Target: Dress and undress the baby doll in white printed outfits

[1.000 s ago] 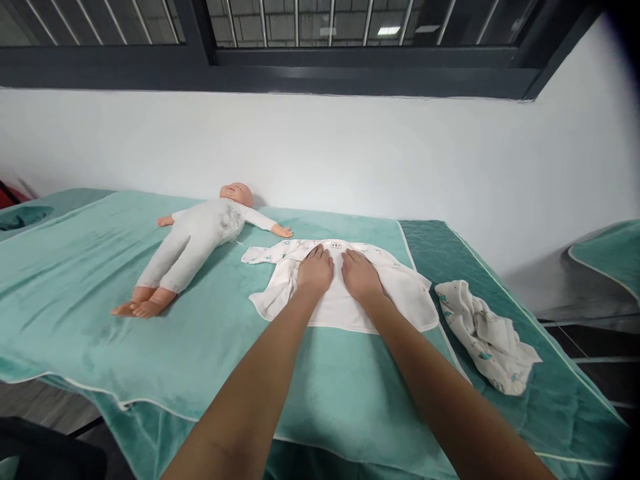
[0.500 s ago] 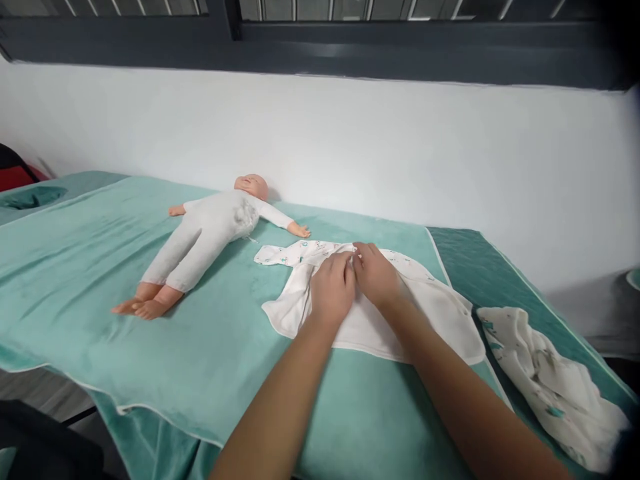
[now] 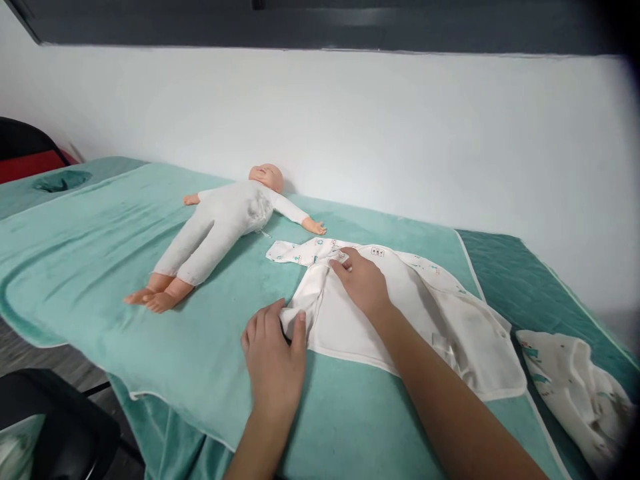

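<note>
A white baby shirt [image 3: 360, 320] with small printed figures lies spread on the green cloth, its front laid open. My right hand [image 3: 363, 277] pinches the shirt's edge near the neckline, thumb and fingertips together. At the lower left, my left hand [image 3: 275, 353] grips the edge of the left front flap, thumb on the fabric and fingers curled at its outer side. The shirt's left sleeve stretches toward a baby doll [image 3: 227, 213]. This doll lies on its back in a white cloth body, one arm reaching near the sleeve.
A crumpled white printed garment [image 3: 575, 393] lies at the right on a darker green cover [image 3: 505, 267]. Green cloth [image 3: 200, 360] drapes over the front edge. A black chair [image 3: 55, 420] stands at the lower left. Behind the bed rises a white wall [image 3: 400, 133].
My hands were together at the neckline. The left hand has moved down and left to the flap's edge, while the right stays near the neckline. The right flap now lies further open.
</note>
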Tool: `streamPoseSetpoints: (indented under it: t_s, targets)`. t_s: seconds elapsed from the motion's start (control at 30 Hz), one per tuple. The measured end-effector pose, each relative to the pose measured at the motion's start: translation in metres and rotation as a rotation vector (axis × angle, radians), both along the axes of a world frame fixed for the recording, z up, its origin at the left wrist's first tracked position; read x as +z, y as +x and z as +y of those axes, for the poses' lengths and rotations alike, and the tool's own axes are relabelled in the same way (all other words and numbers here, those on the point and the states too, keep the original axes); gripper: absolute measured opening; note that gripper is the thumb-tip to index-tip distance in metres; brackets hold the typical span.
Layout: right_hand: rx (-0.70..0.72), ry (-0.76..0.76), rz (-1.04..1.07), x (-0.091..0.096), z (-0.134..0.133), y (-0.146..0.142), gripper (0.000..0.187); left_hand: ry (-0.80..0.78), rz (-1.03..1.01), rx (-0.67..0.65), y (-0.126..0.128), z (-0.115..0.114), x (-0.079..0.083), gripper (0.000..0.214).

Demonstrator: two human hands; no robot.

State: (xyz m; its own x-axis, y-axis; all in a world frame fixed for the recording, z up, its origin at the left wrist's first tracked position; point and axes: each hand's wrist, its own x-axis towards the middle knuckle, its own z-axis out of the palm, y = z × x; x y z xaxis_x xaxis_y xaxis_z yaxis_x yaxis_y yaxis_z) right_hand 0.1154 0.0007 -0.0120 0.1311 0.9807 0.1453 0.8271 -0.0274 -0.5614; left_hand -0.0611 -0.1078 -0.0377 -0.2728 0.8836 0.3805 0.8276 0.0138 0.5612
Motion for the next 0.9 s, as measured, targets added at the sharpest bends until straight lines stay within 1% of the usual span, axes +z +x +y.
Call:
streamPoseSetpoints:
  t_s: [0.13,0.27,0.33,0.47,0.53,0.63,0.8,0.9]
  targets:
    - [0.039,0.049,0.028,-0.004,0.001,-0.004,0.036,0.048,-0.039,0.0,0.002,-0.001,0.001,0.028]
    - [0.086,0.055,0.087,-0.008,0.003,0.0,0.034,0.133,0.004,-0.057,0.0,-0.002,0.0,0.025]
    - [0.102,0.074,0.102,-0.009,0.003,0.002,0.034,0.147,0.013,-0.058,0.0,-0.002,-0.001,0.025]
    - [0.136,0.117,0.02,-0.011,0.003,0.002,0.041,0.14,-0.014,-0.035,0.001,-0.005,-0.002,0.023]
    - [0.143,0.137,-0.046,-0.011,0.003,0.001,0.041,0.167,-0.04,-0.065,0.001,-0.007,-0.004,0.021]
    - [0.134,0.143,-0.081,-0.009,0.003,0.001,0.035,0.248,-0.067,-0.2,0.002,-0.01,-0.007,0.022]
    - [0.091,0.077,0.089,-0.005,0.004,0.006,0.031,0.373,0.023,-0.498,0.003,-0.014,-0.01,0.04]
    - [0.077,0.076,0.119,-0.006,0.006,0.007,0.028,0.389,0.078,-0.578,0.003,-0.015,-0.011,0.05]
